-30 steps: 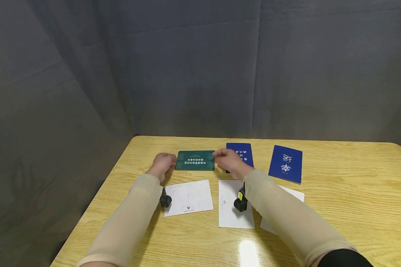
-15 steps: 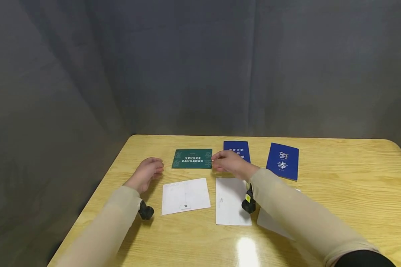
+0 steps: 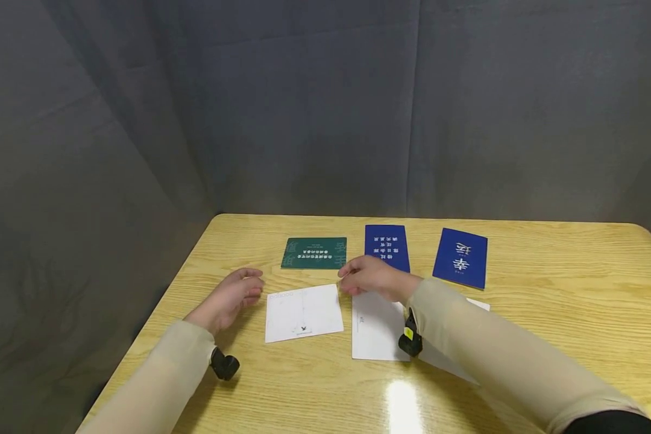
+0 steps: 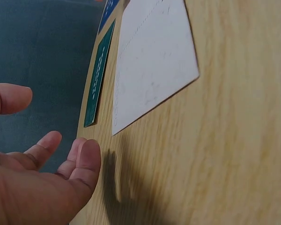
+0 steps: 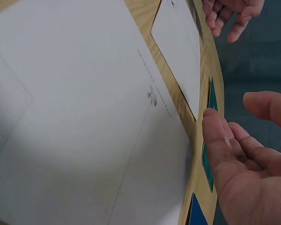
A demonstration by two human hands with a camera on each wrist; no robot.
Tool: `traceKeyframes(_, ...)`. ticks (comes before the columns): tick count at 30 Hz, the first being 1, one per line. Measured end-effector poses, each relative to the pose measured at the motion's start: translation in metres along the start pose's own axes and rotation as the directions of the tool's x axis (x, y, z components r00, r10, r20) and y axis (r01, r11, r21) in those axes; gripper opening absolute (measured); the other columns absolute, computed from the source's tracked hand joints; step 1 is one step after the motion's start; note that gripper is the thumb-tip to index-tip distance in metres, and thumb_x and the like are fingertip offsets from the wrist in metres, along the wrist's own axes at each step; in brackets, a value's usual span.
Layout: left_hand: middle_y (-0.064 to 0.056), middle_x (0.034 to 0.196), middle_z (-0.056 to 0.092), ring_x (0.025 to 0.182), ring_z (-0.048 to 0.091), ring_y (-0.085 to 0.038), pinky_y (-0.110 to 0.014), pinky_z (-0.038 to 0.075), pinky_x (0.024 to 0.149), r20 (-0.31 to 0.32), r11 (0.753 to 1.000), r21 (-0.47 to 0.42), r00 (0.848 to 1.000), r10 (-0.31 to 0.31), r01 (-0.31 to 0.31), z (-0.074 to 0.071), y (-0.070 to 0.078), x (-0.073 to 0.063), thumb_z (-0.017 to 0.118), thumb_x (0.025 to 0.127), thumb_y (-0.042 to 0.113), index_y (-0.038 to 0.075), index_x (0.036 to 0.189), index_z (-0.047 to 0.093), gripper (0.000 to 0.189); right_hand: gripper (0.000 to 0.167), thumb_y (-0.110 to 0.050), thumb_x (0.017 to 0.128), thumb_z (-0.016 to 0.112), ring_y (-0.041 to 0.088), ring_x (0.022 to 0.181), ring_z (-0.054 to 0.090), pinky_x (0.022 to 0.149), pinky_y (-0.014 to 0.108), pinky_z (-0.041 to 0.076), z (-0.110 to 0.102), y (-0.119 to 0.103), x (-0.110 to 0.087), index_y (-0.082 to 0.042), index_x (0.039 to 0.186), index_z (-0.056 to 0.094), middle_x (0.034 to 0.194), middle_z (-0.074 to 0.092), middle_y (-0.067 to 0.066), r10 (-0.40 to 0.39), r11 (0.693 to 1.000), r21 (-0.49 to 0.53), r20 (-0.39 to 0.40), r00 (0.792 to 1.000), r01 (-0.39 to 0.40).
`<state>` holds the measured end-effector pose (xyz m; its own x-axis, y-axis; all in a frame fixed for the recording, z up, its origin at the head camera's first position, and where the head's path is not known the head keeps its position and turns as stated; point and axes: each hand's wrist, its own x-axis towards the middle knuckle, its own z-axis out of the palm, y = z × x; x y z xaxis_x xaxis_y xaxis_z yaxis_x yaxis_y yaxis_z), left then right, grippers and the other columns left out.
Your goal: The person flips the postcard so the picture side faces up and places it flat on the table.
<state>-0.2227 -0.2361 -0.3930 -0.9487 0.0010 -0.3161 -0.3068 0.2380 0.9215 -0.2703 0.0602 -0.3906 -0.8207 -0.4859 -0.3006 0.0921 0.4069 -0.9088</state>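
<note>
White card [image 3: 304,313] lies flat on the table [image 3: 271,386], slightly askew, between my hands. My left hand [image 3: 230,298] is off its 10 o'clock corner: thumb well apart from loosely bent fingers, nothing in them, clear gap to the card. My right hand [image 3: 377,277] is at 2 o'clock, thumb also apart from the fingers, gripping nothing; tips right by the nearest corner, but can't tell from these angles if they touch. Green card [image 3: 313,253] at 12, blue card [image 3: 387,247] farther out at 2, second card [image 3: 377,337] at 3, partly behind my right hand. Handling, my guess: light, thin, stiffish stock, probably slides easily; corners would crease if forced. Flat like that, not much lip to hook. Best hold: edges at 9 and 3, fingertips and thumb, light pinch so it doesn't buckle.
</note>
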Motion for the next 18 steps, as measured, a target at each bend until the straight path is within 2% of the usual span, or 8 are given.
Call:
traceKeyframes(7,-0.017,0.122,0.049,0.103,0.051,-0.027,-0.042,0.045,0.101,0.007,1.0,-0.009,1.0,0.001,-0.001,0.005,-0.005,-0.017,0.053,0.1,0.006,-0.012,0.15,0.034,0.056,0.032,-0.003,0.096,0.067,0.024,0.096,0.066,0.092,0.037,0.056,0.006,-0.001,-0.007,0.011,0.124,0.061,0.109,0.07,0.015,0.017,0.999,-0.042,0.017,1.0,-0.016)
traceKeyframes(11,-0.021,0.128,0.048,0.111,0.05,-0.032,-0.045,0.044,0.103,0.017,1.0,-0.023,1.0,0.003,-0.003,0.009,-0.008,-0.027,0.055,0.099,0.007,-0.011,0.151,0.033,0.059,0.032,-0.003,0.097,0.066,0.024,0.098,0.068,0.092,0.037,0.057,0.01,0.0,-0.009,0.012,0.125,0.061,0.108,0.07,0.016,0.027,0.999,-0.044,0.023,0.999,-0.026)
traceKeyframes(18,-0.026,0.138,0.043,0.122,0.046,-0.038,-0.049,0.04,0.108,0.02,0.998,-0.061,1.0,0.004,-0.003,0.014,-0.01,-0.038,0.055,0.098,0.006,-0.011,0.152,0.031,0.062,0.031,-0.001,0.097,0.065,0.024,0.098,0.069,0.09,0.036,0.058,0.01,0.001,-0.014,0.014,0.124,0.061,0.107,0.07,0.017,0.023,0.999,-0.029,0.036,0.999,-0.022)
